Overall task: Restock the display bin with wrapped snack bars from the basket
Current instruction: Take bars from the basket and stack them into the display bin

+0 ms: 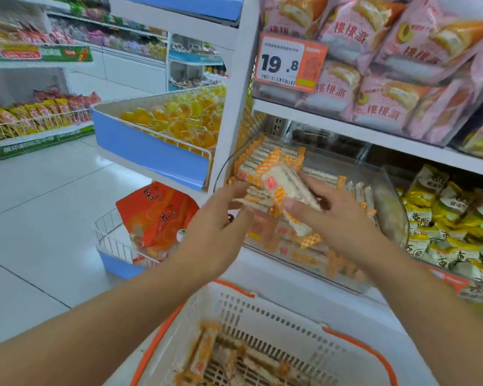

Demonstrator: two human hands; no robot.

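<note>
Shop aisle with white shelving all round us, and we're using the clear display bin (pixel 388 207) as our landmark. Far left of it sits a blue-fronted tray of orange jellies (pixel 179 121). Just left of the bin, our left hand (pixel 215 227) reaches in with fingers spread and loose, holding nothing that we can see. Over the bin's middle, our right hand (pixel 338 215) pinches a small bunch of wrapped snack bars (pixel 287 196). Below the bin, the basket (pixel 262 316) has more bars left. These look light and crinkly, probably crumbly, so we'd hold them mid-length, gently, since the film looks slippery.
</note>
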